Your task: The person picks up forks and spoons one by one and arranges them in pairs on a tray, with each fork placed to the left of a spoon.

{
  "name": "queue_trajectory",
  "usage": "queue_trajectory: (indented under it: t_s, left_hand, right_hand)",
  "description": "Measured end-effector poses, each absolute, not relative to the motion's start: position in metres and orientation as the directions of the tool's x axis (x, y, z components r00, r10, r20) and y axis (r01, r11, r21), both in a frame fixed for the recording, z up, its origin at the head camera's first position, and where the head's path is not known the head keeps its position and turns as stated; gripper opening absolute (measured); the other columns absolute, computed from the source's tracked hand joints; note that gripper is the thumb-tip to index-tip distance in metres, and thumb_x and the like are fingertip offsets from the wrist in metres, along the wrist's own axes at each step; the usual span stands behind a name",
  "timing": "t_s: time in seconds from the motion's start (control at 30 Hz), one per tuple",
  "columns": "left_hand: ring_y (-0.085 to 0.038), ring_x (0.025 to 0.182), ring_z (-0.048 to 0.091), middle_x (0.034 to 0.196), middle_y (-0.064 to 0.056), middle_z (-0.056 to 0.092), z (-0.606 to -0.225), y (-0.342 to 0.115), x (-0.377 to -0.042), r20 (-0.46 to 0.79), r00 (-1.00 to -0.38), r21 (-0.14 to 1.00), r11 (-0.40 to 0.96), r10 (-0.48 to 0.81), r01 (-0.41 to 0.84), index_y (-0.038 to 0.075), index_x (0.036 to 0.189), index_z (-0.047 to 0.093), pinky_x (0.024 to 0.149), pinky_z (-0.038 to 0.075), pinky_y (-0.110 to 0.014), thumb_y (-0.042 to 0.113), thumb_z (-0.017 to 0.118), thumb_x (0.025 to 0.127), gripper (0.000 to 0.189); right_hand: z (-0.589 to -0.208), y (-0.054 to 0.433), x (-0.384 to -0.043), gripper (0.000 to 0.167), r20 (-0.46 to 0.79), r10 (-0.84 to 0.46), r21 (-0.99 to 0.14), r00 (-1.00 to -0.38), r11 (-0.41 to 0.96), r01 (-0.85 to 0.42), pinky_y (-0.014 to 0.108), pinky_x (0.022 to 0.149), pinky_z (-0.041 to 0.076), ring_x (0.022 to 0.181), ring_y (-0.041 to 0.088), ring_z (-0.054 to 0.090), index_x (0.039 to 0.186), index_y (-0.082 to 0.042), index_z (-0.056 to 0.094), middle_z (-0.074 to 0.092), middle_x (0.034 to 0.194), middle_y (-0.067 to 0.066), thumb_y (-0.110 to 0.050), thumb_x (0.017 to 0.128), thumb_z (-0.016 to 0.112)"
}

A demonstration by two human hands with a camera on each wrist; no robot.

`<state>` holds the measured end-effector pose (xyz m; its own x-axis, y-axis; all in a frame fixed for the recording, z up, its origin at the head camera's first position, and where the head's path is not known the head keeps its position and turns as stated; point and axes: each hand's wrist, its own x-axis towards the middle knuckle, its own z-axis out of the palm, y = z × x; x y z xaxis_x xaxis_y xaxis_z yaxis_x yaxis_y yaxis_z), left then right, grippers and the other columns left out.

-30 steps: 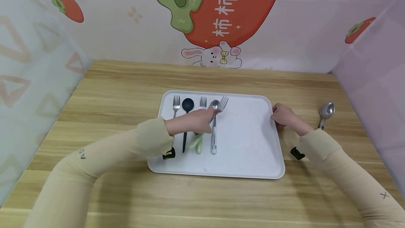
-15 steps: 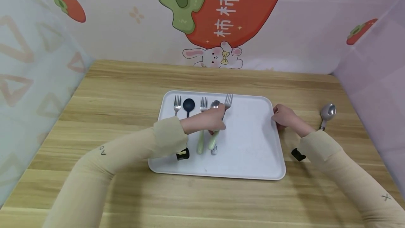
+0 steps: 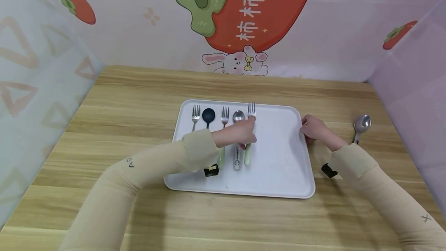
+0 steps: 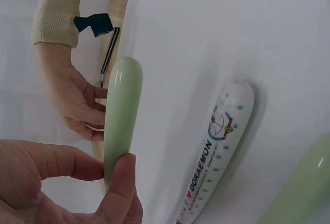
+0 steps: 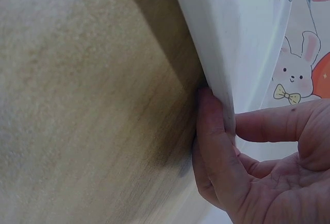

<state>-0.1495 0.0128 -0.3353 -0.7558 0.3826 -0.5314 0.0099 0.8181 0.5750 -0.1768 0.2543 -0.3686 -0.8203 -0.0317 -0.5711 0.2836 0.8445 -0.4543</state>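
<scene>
In the head view my left hand (image 3: 244, 131) holds a fork (image 3: 251, 109) with a light green handle over the white tray (image 3: 278, 162). Thumb and fingers pinch that green handle (image 4: 124, 105) in the left wrist view. Just left of it lies a metal spoon (image 3: 238, 116) with a white printed handle (image 4: 219, 147). Further left are a second green-handled fork (image 3: 225, 114), a black spoon (image 3: 208, 115) and another fork (image 3: 196, 112), partly covered by my left arm. My right hand (image 3: 313, 127) grips the tray's right rim (image 5: 214, 44), thumb inside and fingers outside.
A metal spoon (image 3: 362, 123) with a dark handle lies on the wooden table (image 3: 244, 224) right of the tray, partly behind my right forearm. Patterned cloth walls (image 3: 139, 38) stand at the back and both sides.
My left hand has carried the green-handled fork rightward, past the white-handled spoon, and its tilt has straightened to nearly parallel with the others. The right hand stays at the tray rim.
</scene>
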Motion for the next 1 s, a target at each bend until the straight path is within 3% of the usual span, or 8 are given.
queue_trajectory:
  t_s: [0.13, 0.37, 0.53, 0.63, 0.87, 1.0]
  left_hand:
    - [-0.015, 0.047, 0.056, 0.122, -0.021, 0.051, -0.338, 0.017, -0.148, -0.533, -0.756, 0.571, 0.821, 0.381, 0.011, 0.002, 0.143, 0.014, 0.055, 0.055, -0.026, 0.003, 0.057, 0.084, 0.073]
    - [-0.015, 0.047, 0.056, 0.091, -0.015, 0.059, -0.346, 0.024, -0.147, -0.533, -0.751, 0.549, 0.835, 0.390, 0.044, -0.004, 0.138, 0.020, 0.053, 0.054, -0.025, 0.006, 0.056, 0.085, 0.064]
    - [-0.014, 0.046, 0.056, 0.091, -0.016, 0.058, -0.351, 0.028, -0.147, -0.534, -0.761, 0.514, 0.856, 0.368, 0.053, -0.004, 0.135, 0.023, 0.049, 0.052, -0.023, 0.006, 0.055, 0.085, 0.061]
    - [-0.013, 0.045, 0.056, 0.090, -0.016, 0.059, -0.353, 0.031, -0.147, -0.537, -0.764, 0.496, 0.866, 0.358, 0.058, -0.005, 0.138, 0.019, 0.047, 0.051, -0.022, 0.006, 0.055, 0.085, 0.064]
    - [-0.012, 0.044, 0.051, 0.066, -0.007, 0.057, -0.361, 0.033, -0.145, -0.540, -0.763, 0.445, 0.890, 0.355, 0.098, -0.006, 0.141, 0.008, 0.040, 0.038, -0.019, 0.007, 0.050, 0.087, 0.070]
    - [-0.011, 0.043, 0.048, 0.065, -0.006, 0.055, -0.363, 0.034, -0.144, -0.537, -0.766, 0.429, 0.896, 0.354, 0.113, -0.007, 0.141, 0.008, 0.039, 0.037, -0.019, 0.008, 0.050, 0.087, 0.070]
  right_hand:
    - [-0.369, 0.254, -0.176, 0.036, -0.568, -0.030, -0.449, -0.823, 0.849, 0.279, 0.027, 0.055, 0.053, 0.061, 0.017, 0.058, 0.118, 0.015, 0.035, 0.049, 0.100, 0.026, -0.003, 0.086, 0.042]
    - [-0.369, 0.253, -0.176, 0.037, -0.566, -0.039, -0.446, -0.823, 0.854, 0.267, 0.027, 0.055, 0.053, 0.061, 0.017, 0.058, 0.118, 0.015, 0.035, 0.049, 0.096, 0.025, -0.003, 0.087, 0.043]
    - [-0.368, 0.253, -0.175, 0.037, -0.564, -0.033, -0.441, -0.825, 0.857, 0.267, 0.027, 0.054, 0.052, 0.061, 0.018, 0.057, 0.118, 0.015, 0.035, 0.050, 0.093, 0.024, -0.003, 0.087, 0.043]
    - [-0.368, 0.253, -0.175, 0.037, -0.560, -0.036, -0.441, -0.827, 0.859, 0.261, 0.027, 0.053, 0.052, 0.060, 0.017, 0.057, 0.118, 0.015, 0.035, 0.051, 0.091, 0.023, -0.003, 0.087, 0.043]
    - [-0.367, 0.253, -0.176, 0.037, -0.570, -0.022, -0.432, -0.822, 0.858, 0.276, 0.026, 0.055, 0.051, 0.063, 0.018, 0.057, 0.119, 0.015, 0.034, 0.049, 0.095, 0.024, -0.003, 0.087, 0.043]
    - [-0.368, 0.253, -0.176, 0.037, -0.571, -0.021, -0.431, -0.821, 0.859, 0.278, 0.026, 0.055, 0.052, 0.062, 0.018, 0.057, 0.119, 0.014, 0.034, 0.049, 0.096, 0.024, -0.003, 0.087, 0.043]
